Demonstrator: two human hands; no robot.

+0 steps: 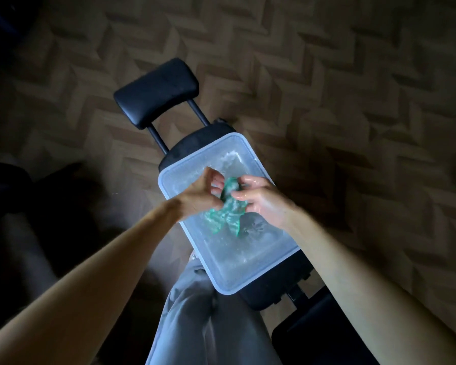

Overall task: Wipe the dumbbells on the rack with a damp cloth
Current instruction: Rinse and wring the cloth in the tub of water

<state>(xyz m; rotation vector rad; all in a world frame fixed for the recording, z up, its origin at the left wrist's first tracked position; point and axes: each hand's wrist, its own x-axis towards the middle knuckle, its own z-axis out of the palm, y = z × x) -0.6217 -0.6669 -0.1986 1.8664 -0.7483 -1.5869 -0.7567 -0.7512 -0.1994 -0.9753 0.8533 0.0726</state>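
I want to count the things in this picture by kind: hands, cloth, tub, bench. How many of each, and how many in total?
hands: 2 (left hand, right hand)
green cloth: 1
clear plastic tub: 1
black bench: 1
Total: 5

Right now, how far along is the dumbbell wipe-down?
Done: the crumpled green cloth looks soaked. In hand: left hand and right hand both grip it over the clear plastic tub of water on the black padded bench, apparently wringing. Left: all the wiping; no dumbbells or rack in view.
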